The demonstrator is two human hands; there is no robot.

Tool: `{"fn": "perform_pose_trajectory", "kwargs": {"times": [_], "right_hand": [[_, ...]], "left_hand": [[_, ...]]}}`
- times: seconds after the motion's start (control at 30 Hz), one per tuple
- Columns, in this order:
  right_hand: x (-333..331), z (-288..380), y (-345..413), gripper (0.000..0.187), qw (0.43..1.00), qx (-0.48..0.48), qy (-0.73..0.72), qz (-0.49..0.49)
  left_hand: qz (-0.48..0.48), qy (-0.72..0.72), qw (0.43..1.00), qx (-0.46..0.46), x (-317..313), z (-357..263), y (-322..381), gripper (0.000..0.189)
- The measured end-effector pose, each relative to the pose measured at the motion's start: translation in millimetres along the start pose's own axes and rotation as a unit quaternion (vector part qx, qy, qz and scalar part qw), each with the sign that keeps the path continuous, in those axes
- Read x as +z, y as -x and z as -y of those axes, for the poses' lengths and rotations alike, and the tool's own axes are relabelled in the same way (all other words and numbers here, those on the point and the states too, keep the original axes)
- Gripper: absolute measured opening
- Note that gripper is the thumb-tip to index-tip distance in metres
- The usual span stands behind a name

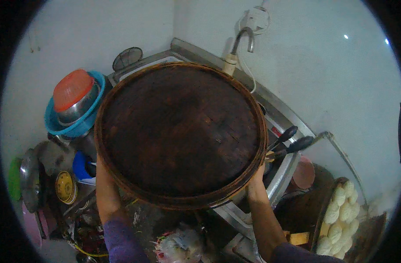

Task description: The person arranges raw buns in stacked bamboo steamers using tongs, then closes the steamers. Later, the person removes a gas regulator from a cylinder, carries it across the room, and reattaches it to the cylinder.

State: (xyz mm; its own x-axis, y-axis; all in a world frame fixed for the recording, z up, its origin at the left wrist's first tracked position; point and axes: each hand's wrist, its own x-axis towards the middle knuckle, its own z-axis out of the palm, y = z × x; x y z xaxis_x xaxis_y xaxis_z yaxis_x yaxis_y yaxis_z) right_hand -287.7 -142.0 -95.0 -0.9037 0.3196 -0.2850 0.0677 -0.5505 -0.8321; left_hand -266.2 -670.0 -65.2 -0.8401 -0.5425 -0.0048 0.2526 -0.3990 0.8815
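A large round tray or lid, dark brown and apparently woven bamboo (180,131), spans the middle of the view. Its raised rim is bound in lighter brown strips, and its broad face is turned towards me. My left hand (102,166) grips the left edge, with the fingers hidden behind the rim. On the lower right edge is my right hand (258,173), its fingers likewise mostly out of sight. The tray is held above a stainless-steel counter with a sink (282,187) and covers much of it.
A curved faucet (243,36) rises behind the tray. Black-handled utensils (297,144) jut out at its right. Left stand a blue basin (51,116) with an orange colander (74,88), and yellow bowls (65,187). Pale dough buns (343,213) lie at lower right; a plastic bag (180,245) sits below.
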Motion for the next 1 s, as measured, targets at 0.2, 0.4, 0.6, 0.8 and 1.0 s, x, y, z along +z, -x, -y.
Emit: {"fn": "perform_pose_trajectory", "kwargs": {"times": [0.2,0.4,0.6,0.8,1.0], "right_hand": [[-38,23,27,0.032,0.994,0.077,-0.066,0.033],[-23,50,102,0.030,0.998,0.037,0.026,-0.040],[-17,138,157,0.007,0.994,0.026,-0.063,0.087],[-78,280,177,0.023,0.992,-0.035,-0.076,0.096],[-250,435,219,0.033,0.973,-0.177,0.117,0.095]], "left_hand": [[-0.050,-0.054,0.997,0.002,-31,3,144,0.061],[-0.064,-0.194,0.976,-0.069,3,8,297,0.060],[-0.041,-0.276,0.959,-0.039,72,-13,389,0.059],[0.009,-0.299,0.953,0.042,152,-38,464,0.058],[0.056,-0.284,0.939,0.185,232,-55,550,0.057]]}}
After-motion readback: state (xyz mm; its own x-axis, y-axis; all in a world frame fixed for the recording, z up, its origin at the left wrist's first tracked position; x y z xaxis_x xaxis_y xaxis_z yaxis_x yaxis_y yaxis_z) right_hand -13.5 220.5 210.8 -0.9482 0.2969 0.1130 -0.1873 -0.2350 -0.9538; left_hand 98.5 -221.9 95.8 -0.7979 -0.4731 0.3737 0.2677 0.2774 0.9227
